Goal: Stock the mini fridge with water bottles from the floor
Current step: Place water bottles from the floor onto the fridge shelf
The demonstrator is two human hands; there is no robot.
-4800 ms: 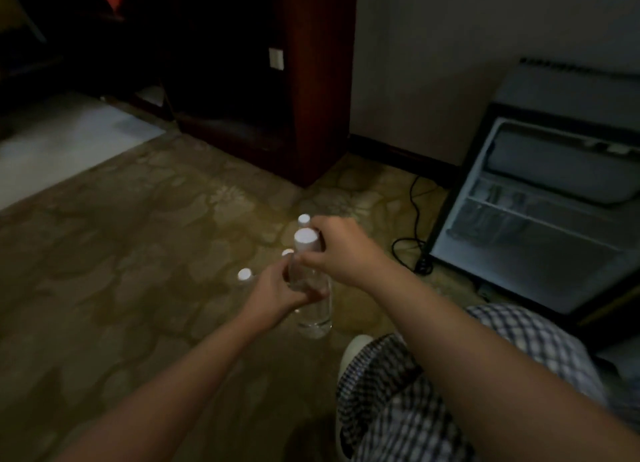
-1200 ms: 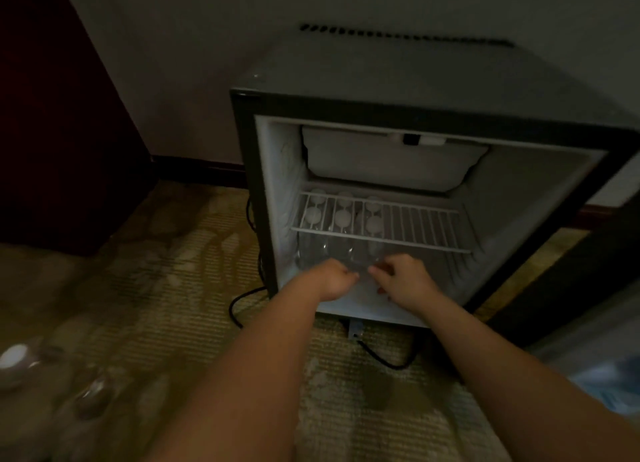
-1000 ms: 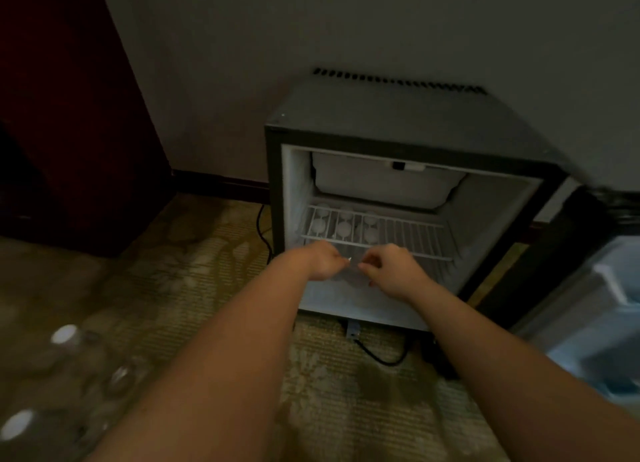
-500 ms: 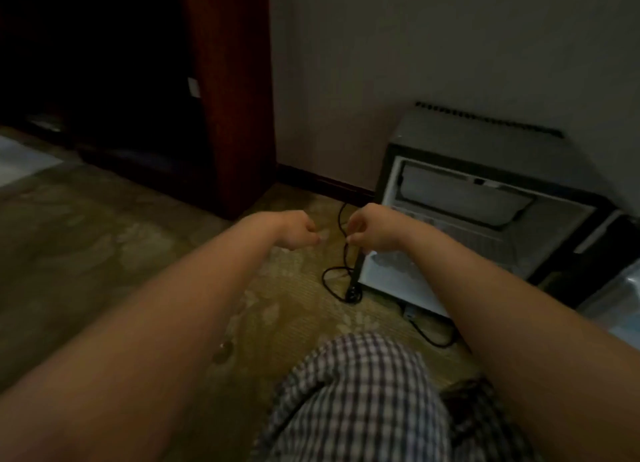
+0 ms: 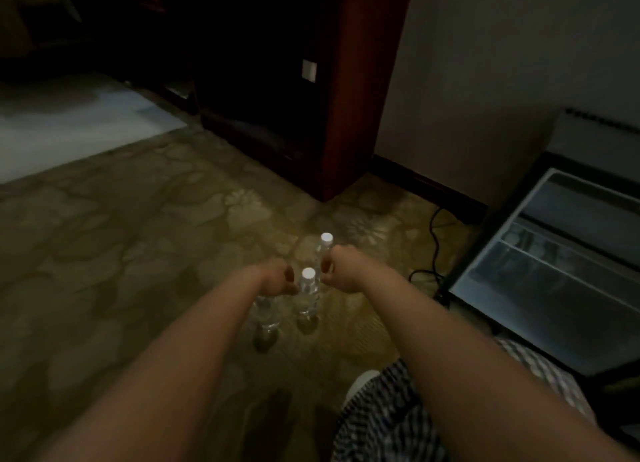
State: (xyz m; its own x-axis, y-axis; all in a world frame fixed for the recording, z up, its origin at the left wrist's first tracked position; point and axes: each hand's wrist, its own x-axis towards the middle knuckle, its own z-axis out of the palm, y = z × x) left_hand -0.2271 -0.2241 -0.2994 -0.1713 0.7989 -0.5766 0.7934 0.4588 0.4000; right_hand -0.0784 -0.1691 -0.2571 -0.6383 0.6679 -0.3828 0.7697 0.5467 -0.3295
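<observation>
A dim room was seen from above, looking down along two bare forearms stretched over a patterned carpet (image 5: pixel 138 236). Three clear water bottles stood upright on the carpet, close together, well left of the mini fridge (image 5: pixel 595 143). The middle bottle (image 5: pixel 307 299) showed its white cap between the two hands. The far bottle (image 5: pixel 325 245) stood just behind it, also with a white cap. The near bottle (image 5: pixel 266 314) stood to the left, with its top hidden under the left hand (image 5: pixel 277 278).

The left hand had its fingers curled downward over that hidden top; whether it gripped the bottle could not be told. The right hand (image 5: pixel 341 269) was curled into a fist just beside the far bottle's neck, with its fingers not wrapped round it.

The mini fridge stood at the right edge with its front open, and a wire shelf (image 5: pixel 554 264) crossed the inside. A black cable (image 5: pixel 433 240) lay on the carpet beside it. A dark red wooden cabinet (image 5: pixel 353 98) stood against the wall behind. Checked cloth (image 5: pixel 391 423) covered the person's leg at the bottom.
</observation>
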